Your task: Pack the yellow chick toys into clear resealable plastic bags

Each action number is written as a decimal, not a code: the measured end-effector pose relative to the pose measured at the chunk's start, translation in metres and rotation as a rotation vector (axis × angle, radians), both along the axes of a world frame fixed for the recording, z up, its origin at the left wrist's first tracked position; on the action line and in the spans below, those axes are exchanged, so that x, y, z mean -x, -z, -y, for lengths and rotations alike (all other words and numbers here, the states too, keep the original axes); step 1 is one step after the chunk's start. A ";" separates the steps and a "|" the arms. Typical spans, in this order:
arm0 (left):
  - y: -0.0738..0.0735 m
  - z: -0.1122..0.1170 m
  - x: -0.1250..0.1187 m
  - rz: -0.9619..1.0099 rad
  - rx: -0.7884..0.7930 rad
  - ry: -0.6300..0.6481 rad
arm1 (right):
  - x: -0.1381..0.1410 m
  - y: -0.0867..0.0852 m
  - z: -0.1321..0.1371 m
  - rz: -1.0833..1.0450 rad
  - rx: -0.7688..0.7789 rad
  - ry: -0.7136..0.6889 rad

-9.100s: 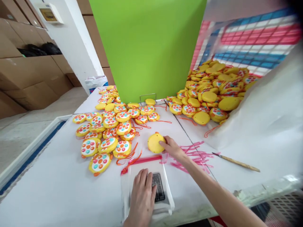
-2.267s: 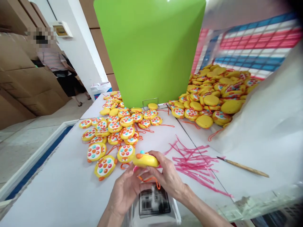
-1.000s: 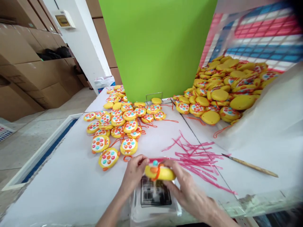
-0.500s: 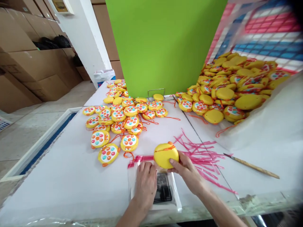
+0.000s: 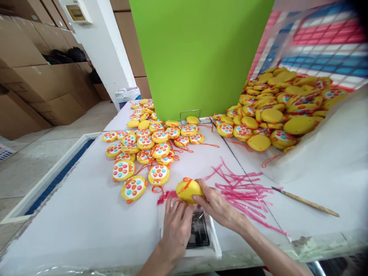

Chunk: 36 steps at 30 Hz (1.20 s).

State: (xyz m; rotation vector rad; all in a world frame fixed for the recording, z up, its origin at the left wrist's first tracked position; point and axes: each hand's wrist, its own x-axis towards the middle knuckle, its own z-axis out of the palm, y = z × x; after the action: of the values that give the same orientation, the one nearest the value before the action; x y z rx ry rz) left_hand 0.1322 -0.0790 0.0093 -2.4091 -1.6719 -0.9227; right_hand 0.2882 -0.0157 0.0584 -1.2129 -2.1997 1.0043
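A yellow turtle-shaped toy (image 5: 188, 191), its plain yellow back turned up and an orange cord across it, is gripped by my right hand (image 5: 214, 201). It is tilted over the mouth of a clear plastic bag (image 5: 214, 239) lying near the table's front edge. My left hand (image 5: 177, 226) lies on the bag, its curled fingers at the pink-edged opening just below the toy; the fingertips are partly hidden. Under the bag's clear film a black rectangular piece (image 5: 199, 230) shows. Cut pink plastic strips (image 5: 244, 191) lie to the right of my right hand.
Several turtle toys with coloured dots (image 5: 143, 143) spread over the table's left side. A larger pile (image 5: 273, 115) is heaped at the right. A wooden-handled pointed tool (image 5: 307, 202) lies front right. A tall green board (image 5: 201, 57) stands at the back.
My right hand has moved the toy left and slightly down, tilting it over the bag's mouth towards my left fingers. My left hand has stayed on the bag. The view has shifted slightly.
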 end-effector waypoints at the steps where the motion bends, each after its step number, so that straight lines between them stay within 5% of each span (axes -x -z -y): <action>1: -0.003 -0.001 0.006 0.025 -0.002 -0.015 | -0.003 -0.001 -0.001 0.033 0.005 -0.010; 5: -0.017 0.000 0.039 0.228 -0.043 -0.166 | -0.014 -0.002 -0.002 0.119 0.040 -0.025; 9: -0.031 0.001 0.049 0.536 0.231 -0.322 | -0.014 -0.001 -0.001 0.158 0.003 -0.003; 14: -0.028 -0.013 0.037 0.626 0.518 -0.275 | -0.013 -0.008 0.001 0.145 -0.010 -0.008; 20: -0.027 -0.012 0.041 0.639 0.460 -0.321 | -0.018 -0.014 0.000 -0.009 0.104 0.006; 29: -0.022 -0.016 0.034 0.897 0.586 -0.245 | -0.018 -0.014 0.001 -0.030 0.132 -0.009; 36: -0.026 -0.016 0.033 0.987 0.660 -0.155 | -0.021 -0.010 0.000 0.208 0.038 -0.077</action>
State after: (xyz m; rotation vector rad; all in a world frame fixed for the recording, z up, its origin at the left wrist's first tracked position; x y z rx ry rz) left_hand 0.0992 -0.0625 0.0356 -2.1740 -2.7943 -1.9998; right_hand 0.3091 -0.0160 0.0689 -1.3109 -2.4133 0.9928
